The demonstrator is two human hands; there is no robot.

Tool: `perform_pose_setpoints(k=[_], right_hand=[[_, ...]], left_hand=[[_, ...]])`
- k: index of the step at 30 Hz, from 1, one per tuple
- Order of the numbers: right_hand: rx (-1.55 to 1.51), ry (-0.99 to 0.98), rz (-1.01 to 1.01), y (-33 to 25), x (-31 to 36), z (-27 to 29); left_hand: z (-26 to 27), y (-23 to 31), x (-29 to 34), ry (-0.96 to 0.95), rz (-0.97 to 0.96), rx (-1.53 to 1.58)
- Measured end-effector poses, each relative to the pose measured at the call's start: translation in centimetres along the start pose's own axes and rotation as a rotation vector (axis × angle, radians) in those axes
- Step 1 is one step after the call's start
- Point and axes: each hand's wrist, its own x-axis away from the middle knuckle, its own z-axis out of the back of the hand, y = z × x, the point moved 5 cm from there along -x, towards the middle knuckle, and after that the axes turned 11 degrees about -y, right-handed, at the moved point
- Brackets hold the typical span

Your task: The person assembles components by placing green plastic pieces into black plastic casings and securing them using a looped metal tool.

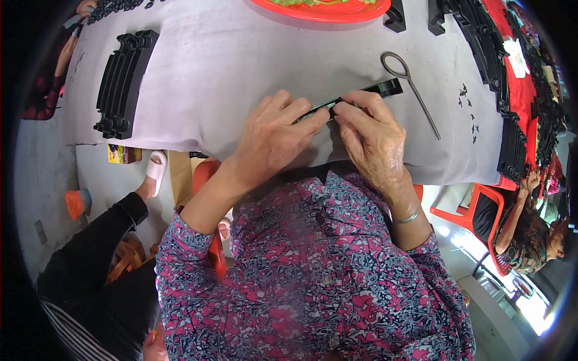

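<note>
A long black plastic part lies slantwise across the near side of the cloth-covered table, its right end sticking out past my fingers. My left hand is closed on its left end, thumb and fingertips pressed along it. Closer to the middle, my right hand pinches the same part, its fingertips close to the left thumb. Whether a small piece sits between the fingertips is hidden. Just right of the part lies a metal rod with a looped end.
Similar black parts are stacked at left; more line the right edge. A red tray with green pieces stands at the far side. Tiny black bits lie at right. Other people sit on both sides, one by a red chair.
</note>
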Motion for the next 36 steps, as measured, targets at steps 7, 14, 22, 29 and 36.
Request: perform_pose_setpoints(k=[7, 14, 22, 29, 36], right_hand=[[0.146, -0.037, 0.081, -0.4, 0.0, -0.3], [0.206, -0.11, 0.15, -0.2, -0.5, -0.1], [0.207, -0.19, 0.207, 0.4, -0.6, 0.1], [0.209, -0.292, 0.309, 0.6, -1.9, 0.2], [0.176, -0.417, 0.366, 0.8, -3.0, 0.6]], left_hand=[[-0.1, -0.1, -0.1, 0.007, 0.011, -0.012], [0.0, -0.5, 0.4, 0.055, -0.006, 0.012], [-0.1, -0.5, 0.4, 0.044, -0.034, 0.039], [-0.1, -0.7, -0.2, -0.012, -0.029, 0.087], [0.2, -0.9, -0.2, 0.013, -0.064, 0.099]])
